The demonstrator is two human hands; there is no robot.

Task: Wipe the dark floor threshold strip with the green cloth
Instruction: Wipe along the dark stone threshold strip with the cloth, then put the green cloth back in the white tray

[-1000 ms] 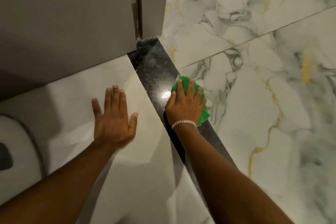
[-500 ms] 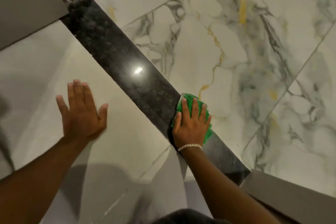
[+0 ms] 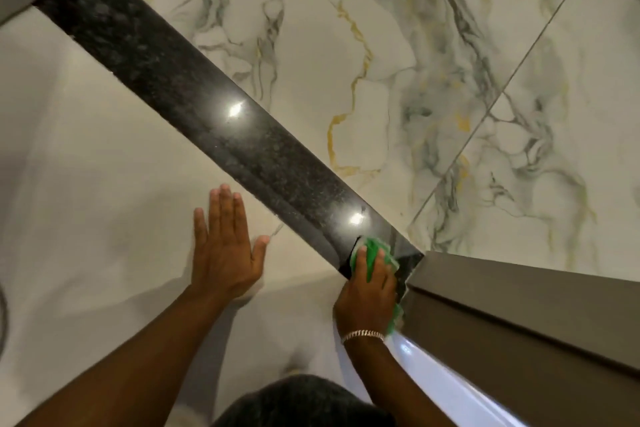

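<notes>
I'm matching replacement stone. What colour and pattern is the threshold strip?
Glossy black threshold strip with fine grey speckling, seen best in the head view.

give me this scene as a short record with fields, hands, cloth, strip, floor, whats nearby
left hand: flat, fingers spread, on the plain pale floor beside the strip, holding nothing
right hand: palm down, pressing the cloth
cloth: green, bunched under the right hand, at the near end of the strip
strip: dark, speckled, glossy, two light glints, runs diagonally
far side floor: marble tiles, grey and gold veins
nearby: grey door frame just right of the cloth
wrist: bracelet on the right
</notes>
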